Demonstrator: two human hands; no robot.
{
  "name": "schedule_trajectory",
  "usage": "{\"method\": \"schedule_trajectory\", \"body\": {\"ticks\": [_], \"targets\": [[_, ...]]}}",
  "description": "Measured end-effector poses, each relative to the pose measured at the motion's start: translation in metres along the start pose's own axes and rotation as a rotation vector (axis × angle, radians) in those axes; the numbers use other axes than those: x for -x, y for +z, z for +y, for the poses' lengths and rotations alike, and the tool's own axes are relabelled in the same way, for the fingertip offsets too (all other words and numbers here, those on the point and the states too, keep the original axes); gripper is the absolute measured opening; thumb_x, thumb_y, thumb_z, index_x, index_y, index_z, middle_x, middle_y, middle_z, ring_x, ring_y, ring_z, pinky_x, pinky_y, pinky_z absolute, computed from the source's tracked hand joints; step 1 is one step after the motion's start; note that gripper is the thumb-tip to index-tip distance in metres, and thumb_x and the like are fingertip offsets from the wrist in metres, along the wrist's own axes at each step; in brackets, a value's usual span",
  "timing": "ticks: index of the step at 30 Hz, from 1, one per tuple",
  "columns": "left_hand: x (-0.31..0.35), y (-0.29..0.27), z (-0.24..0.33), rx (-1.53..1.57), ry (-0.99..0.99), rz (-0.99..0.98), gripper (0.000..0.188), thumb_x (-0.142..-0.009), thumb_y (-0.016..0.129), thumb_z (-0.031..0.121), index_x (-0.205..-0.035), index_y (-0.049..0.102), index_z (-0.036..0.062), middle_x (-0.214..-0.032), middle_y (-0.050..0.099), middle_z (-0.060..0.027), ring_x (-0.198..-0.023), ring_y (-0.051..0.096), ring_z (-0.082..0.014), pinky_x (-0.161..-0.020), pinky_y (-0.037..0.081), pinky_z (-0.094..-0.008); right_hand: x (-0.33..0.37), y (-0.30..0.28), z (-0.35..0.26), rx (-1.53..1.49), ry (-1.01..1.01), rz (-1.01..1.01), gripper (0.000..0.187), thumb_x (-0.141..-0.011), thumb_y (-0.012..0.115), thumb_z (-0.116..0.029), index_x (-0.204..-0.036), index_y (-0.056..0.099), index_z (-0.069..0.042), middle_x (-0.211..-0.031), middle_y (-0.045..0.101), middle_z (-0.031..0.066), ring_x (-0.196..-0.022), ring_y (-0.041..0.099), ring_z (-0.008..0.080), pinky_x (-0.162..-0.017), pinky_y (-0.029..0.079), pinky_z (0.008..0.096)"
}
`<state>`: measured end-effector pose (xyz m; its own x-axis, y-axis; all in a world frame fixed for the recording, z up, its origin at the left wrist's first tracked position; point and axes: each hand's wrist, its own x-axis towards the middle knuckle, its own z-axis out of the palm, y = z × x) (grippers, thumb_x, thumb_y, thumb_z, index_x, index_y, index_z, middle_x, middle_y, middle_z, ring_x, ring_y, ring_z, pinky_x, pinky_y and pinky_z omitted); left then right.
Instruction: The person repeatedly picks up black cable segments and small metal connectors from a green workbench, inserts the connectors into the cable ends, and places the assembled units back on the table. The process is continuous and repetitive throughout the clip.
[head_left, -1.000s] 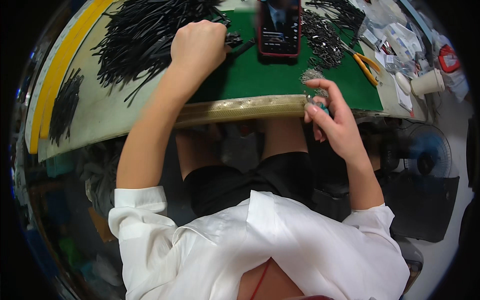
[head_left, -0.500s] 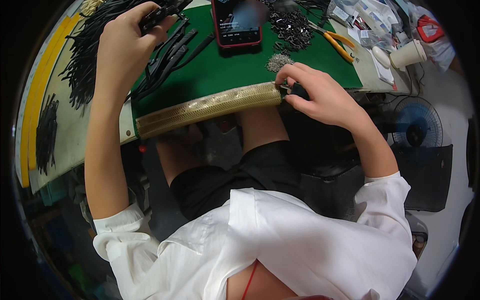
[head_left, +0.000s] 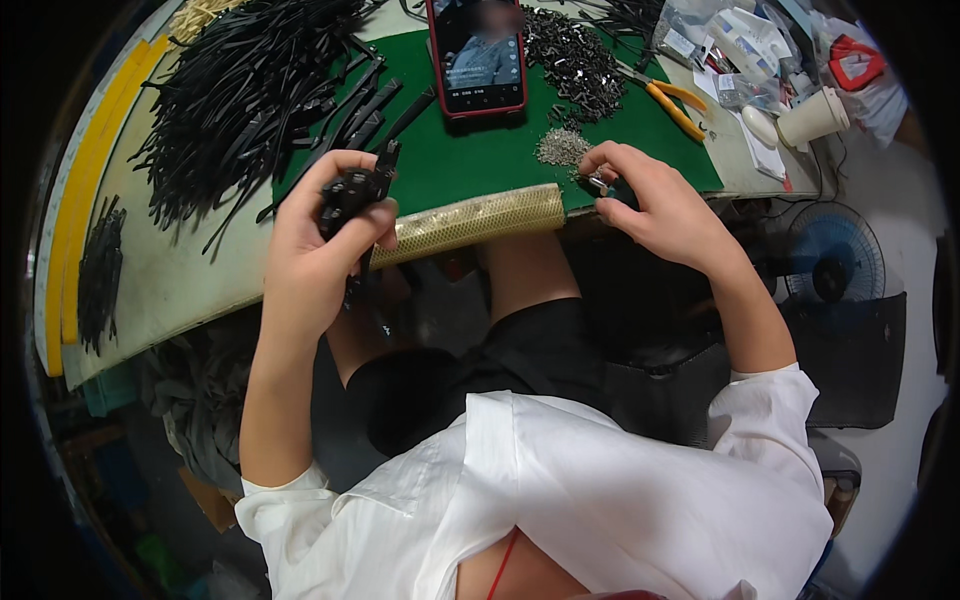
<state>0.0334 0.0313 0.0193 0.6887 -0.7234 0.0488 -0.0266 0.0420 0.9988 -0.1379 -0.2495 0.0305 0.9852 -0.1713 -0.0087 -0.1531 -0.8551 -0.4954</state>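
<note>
My left hand is closed around a bundle of black strap-like pieces, its ends sticking out above and below the fingers. It is over the table's front edge, in front of the left end of a gold mesh-patterned roll. My right hand pinches a small tool with a dark handle and a shiny metal end; its exact kind is unclear. That hand is just beside a heap of small silver metal bits on the green mat.
Long black straps pile up at the left, beside yellow rulers. A red-cased phone is upright at the back. Black small parts, orange-handled pliers and a white cup lie to the right. A fan is below.
My left hand has come from the strap pile toward me and down, with the black bundle in it. My right hand has shifted slightly right, off the gold roll's end.
</note>
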Motion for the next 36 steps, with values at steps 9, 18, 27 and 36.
{"method": "schedule_trajectory", "body": {"ticks": [9, 18, 27, 36], "targets": [[-0.014, 0.009, -0.021, -0.028, -0.098, -0.032, 0.019, -0.091, 0.064, 0.011, -0.108, 0.063, 0.0032, -0.072, 0.062, 0.0008, -0.063, 0.054, -0.0021, -0.050, 0.030, -0.0178, 0.000, -0.001, -0.002, 0.096, -0.036, -0.050, 0.028, -0.085, 0.063, -0.012, -0.112, 0.058, -0.006, -0.100, 0.060, 0.0126, -0.095, 0.061, 0.0296, -0.086, 0.048, 0.0378], [-0.014, 0.007, -0.025, 0.045, -0.116, -0.057, 0.027, -0.090, 0.062, 0.001, -0.116, 0.058, -0.0009, -0.082, 0.063, -0.0031, -0.069, 0.058, -0.0081, -0.064, 0.044, -0.0211, -0.009, 0.005, -0.006, 0.148, -0.052, -0.060, 0.028, -0.086, 0.062, -0.012, -0.113, 0.058, -0.007, -0.101, 0.060, 0.0123, -0.096, 0.062, 0.0311, -0.084, 0.049, 0.0398], [-0.013, 0.008, -0.026, 0.036, -0.106, -0.033, 0.026, -0.090, 0.063, 0.002, -0.115, 0.058, -0.0014, -0.084, 0.064, -0.0030, -0.069, 0.057, -0.0080, -0.065, 0.046, -0.0216, -0.011, 0.005, -0.007, 0.143, -0.069, -0.055, 0.029, -0.086, 0.062, -0.011, -0.114, 0.057, -0.007, -0.103, 0.061, 0.0119, -0.096, 0.062, 0.0309, -0.084, 0.050, 0.0396], [-0.013, 0.009, -0.028, 0.039, -0.097, -0.033, 0.027, -0.090, 0.063, 0.001, -0.116, 0.058, -0.0017, -0.083, 0.064, -0.0027, -0.069, 0.057, -0.0075, -0.066, 0.047, -0.0218, -0.008, 0.003, -0.004, 0.125, -0.122, -0.052, 0.027, -0.085, 0.060, -0.010, -0.111, 0.058, -0.007, -0.103, 0.063, 0.0162, -0.093, 0.064, 0.0363, -0.082, 0.051, 0.0441]]}}
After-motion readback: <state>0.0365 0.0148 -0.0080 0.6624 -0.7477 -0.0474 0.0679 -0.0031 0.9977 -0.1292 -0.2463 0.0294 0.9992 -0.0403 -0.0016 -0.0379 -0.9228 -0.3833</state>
